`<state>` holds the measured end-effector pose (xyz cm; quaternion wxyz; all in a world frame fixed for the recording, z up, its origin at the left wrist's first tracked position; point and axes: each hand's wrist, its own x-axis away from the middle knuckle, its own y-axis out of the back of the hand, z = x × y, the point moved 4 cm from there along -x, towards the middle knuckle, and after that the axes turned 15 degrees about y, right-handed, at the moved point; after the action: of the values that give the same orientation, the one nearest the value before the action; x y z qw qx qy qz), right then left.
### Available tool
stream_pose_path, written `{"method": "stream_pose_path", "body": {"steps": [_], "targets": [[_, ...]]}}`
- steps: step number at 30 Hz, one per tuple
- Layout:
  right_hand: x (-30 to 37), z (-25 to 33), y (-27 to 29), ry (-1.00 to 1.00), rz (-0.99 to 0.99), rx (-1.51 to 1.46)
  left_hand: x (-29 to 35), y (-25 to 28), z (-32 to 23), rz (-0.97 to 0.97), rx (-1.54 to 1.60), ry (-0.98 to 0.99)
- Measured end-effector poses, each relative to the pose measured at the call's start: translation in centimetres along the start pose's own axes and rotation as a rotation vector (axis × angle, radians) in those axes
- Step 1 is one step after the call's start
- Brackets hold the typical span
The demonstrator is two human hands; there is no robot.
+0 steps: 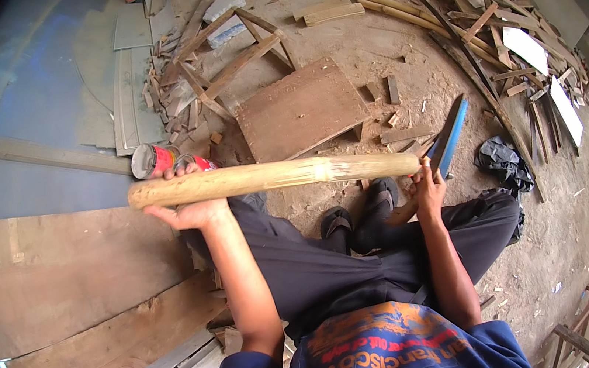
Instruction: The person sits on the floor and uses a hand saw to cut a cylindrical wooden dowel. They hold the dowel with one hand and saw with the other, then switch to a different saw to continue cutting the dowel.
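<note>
Your left hand (198, 213) curls around one end of the bamboo pole (264, 177), held in the air below the low surface's (300, 112) near edge. Your right hand (429, 192) is partly closed at the other end; whether it grips pole, blue-edged blade (450, 137) or both, I cannot tell. A slipping pole could push your fingers against that blade.

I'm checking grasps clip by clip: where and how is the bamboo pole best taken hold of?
I'd grip the bamboo pole near its left end, the left hand coming from beneath, palm up. The pole lies crosswise in front of the body, and its rounded stretch there, well away from the node, should suit fingers curling around the far side.
</note>
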<state>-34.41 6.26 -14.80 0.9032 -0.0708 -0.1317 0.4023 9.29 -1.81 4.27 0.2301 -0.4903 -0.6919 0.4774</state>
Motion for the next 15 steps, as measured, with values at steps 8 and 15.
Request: {"method": "stream_pose_path", "body": {"steps": [8, 15], "targets": [[-0.4, -1.4, 4.5, 0.060, -0.007, 0.031, -2.1, -1.6, 4.7, -0.152, -0.074, 0.112], [-1.6, -2.5, 6.0, -0.091, 0.018, 0.271, -2.9, -0.9, 8.4, -0.413, -0.115, 0.113]]}}
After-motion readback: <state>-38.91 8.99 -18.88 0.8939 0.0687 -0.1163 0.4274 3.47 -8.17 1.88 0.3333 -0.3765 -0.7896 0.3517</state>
